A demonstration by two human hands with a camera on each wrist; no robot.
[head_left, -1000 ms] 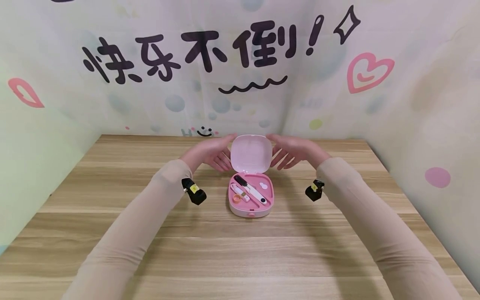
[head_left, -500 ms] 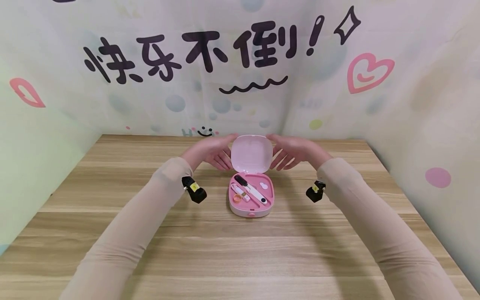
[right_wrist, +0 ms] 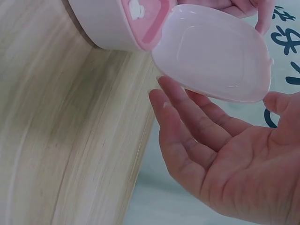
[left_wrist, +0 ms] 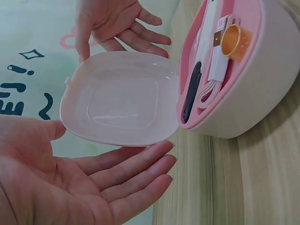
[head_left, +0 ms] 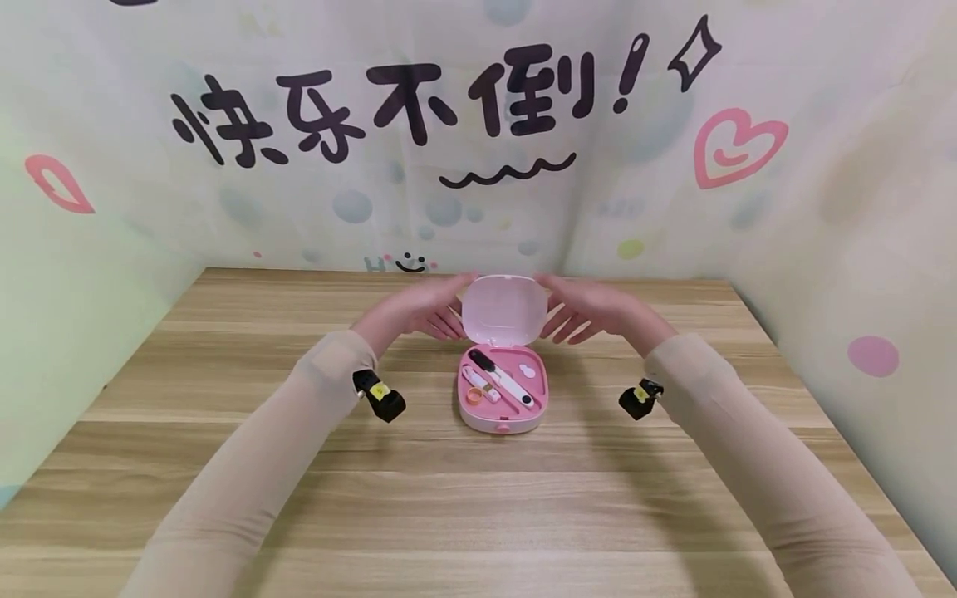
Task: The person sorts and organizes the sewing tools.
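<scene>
A small pink and white case [head_left: 482, 422] stands on the table with its pale pink lid [head_left: 505, 311] raised. My left hand [head_left: 422, 309] is at the lid's left side, thumb at the upper edge and straight fingers behind. The right hand [head_left: 598, 307] mirrors it on the other side, its thumb [right_wrist: 276, 102] at the lid's corner and its fingers relaxed. Inside the case lie a slim white tool with a black head [left_wrist: 192, 91], a bundled white cable [left_wrist: 218, 68], an orange ring [left_wrist: 244, 44] and a small white piece [right_wrist: 136, 9].
The wood-grain table [head_left: 478, 531] reaches back to a printed cloth backdrop [head_left: 336, 208] close behind the lid. Pale walls [head_left: 860, 249] flank it. A black wrist camera [head_left: 381, 399] sits on the left wrist, another [head_left: 640, 399] on the right.
The lid's top edge has dipped slightly forward, and both hands have moved with it. The wrists and their cameras have shifted a little outward and lower in the head view.
</scene>
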